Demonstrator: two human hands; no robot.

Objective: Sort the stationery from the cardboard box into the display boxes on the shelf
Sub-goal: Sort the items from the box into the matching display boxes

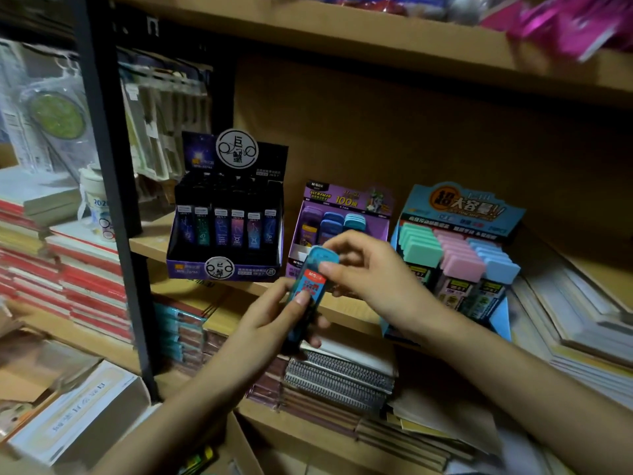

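Note:
My left hand (274, 320) grips the lower part of a blue pencil-lead case (310, 279) with a red label, held upright in front of the shelf edge. My right hand (370, 272) pinches the case's top end between thumb and fingers. Behind the hands stands a purple display box (342, 217) with similar purple and blue cases. To its left is a dark display box (226, 228) of constellation-printed cases. On the right is a light-blue display box (459, 248) with green, pink and blue capped cases. The cardboard box (239, 447) shows only as a flap at the bottom.
The wooden shelf (154, 241) carries the three display boxes. Spiral notebooks (339, 375) lie stacked on the shelf below. Red-edged notebook stacks (78, 279) sit left of a black upright post (113, 200). Paper stacks (582, 320) fill the right side.

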